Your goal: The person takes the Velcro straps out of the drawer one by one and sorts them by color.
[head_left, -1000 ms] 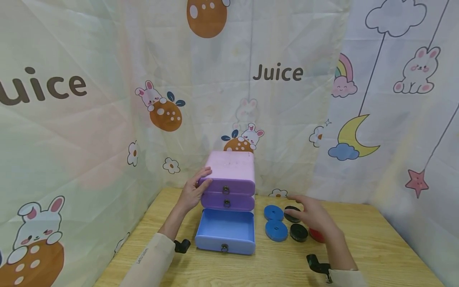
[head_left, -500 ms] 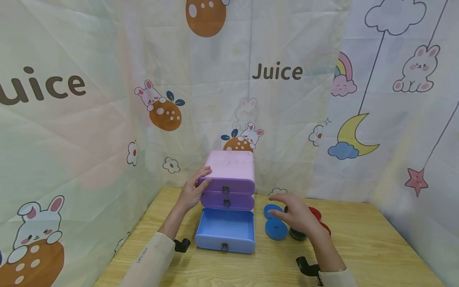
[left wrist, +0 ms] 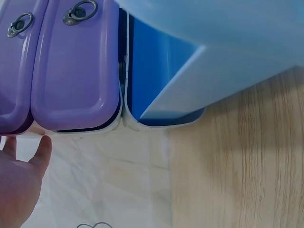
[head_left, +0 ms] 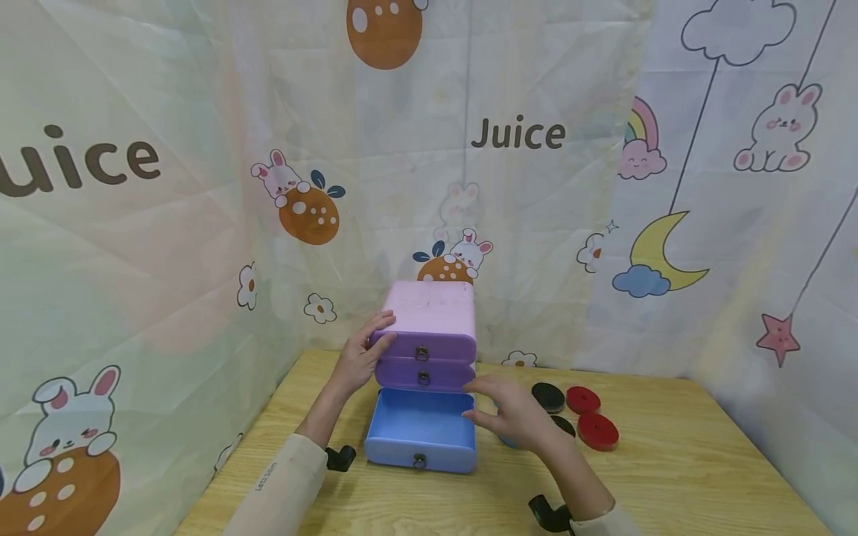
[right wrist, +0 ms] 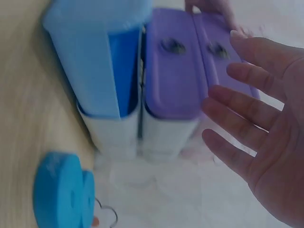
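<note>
A small drawer cabinet (head_left: 429, 301) with a pink top and purple upper drawers stands on the table. Its light blue bottom drawer (head_left: 422, 417) is pulled out, and nothing shows inside. My left hand (head_left: 357, 359) rests against the cabinet's upper left corner, thumb along the front edge. My right hand (head_left: 512, 409) hovers by the cabinet's right side with fingers spread, holding nothing. It mostly covers two blue discs in the head view; blue discs (right wrist: 59, 190) show in the right wrist view. Two black discs (head_left: 548, 397) and two red discs (head_left: 598, 432) lie further right.
The wooden table (head_left: 670, 476) meets printed cloth walls (head_left: 536, 223) at the back and sides. A black wrist mount (head_left: 340, 459) sits by the left forearm, and a second mount (head_left: 550, 514) by the right.
My right hand has moved left, from over the black discs, past the blue ones, to the cabinet's right side. Both red discs are now uncovered. My left hand stays put.
</note>
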`<state>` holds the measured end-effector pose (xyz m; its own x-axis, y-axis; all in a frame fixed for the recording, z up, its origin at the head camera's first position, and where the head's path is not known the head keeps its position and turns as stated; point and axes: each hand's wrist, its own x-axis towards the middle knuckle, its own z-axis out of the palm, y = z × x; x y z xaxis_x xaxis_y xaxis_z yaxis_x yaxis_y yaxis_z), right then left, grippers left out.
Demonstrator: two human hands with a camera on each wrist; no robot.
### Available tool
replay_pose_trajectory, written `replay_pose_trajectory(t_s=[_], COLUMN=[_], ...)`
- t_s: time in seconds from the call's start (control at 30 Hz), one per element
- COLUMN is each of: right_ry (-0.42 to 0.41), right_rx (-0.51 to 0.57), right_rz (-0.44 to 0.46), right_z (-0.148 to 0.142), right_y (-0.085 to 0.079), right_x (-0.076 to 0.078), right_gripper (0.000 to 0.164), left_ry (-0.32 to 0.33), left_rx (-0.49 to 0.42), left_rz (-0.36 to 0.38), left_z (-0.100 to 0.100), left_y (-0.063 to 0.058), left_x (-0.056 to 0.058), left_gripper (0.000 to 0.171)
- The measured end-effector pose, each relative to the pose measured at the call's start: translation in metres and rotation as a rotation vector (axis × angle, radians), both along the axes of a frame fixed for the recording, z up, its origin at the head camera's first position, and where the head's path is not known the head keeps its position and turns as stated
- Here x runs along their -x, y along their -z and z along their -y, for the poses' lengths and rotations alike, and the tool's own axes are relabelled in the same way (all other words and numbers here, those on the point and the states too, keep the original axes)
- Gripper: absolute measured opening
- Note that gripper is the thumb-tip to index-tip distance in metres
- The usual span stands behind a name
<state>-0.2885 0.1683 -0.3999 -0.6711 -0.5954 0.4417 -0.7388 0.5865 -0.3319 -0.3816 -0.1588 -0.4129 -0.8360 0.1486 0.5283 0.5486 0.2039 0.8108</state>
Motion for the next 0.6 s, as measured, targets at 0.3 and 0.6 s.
replay_pose_trajectory(t_s=[0.3, 0.6], right_ry=[-0.008, -0.059], right_rx=[-0.097, -0.128], right_rz=[0.069, 0.073], right_z=[0.025, 0.04], right_y=[0.011, 0.018], right_x=[-0.011, -0.013], right_gripper=[0.041, 0.04], left_ry=[0.002, 0.004], left_rx=[-0.001, -0.003], left_rz=[0.004, 0.005], left_z=[-0.001, 0.0], left_y=[0.001, 0.001], left_x=[-0.001, 0.0], left_gripper=[0.042, 0.041])
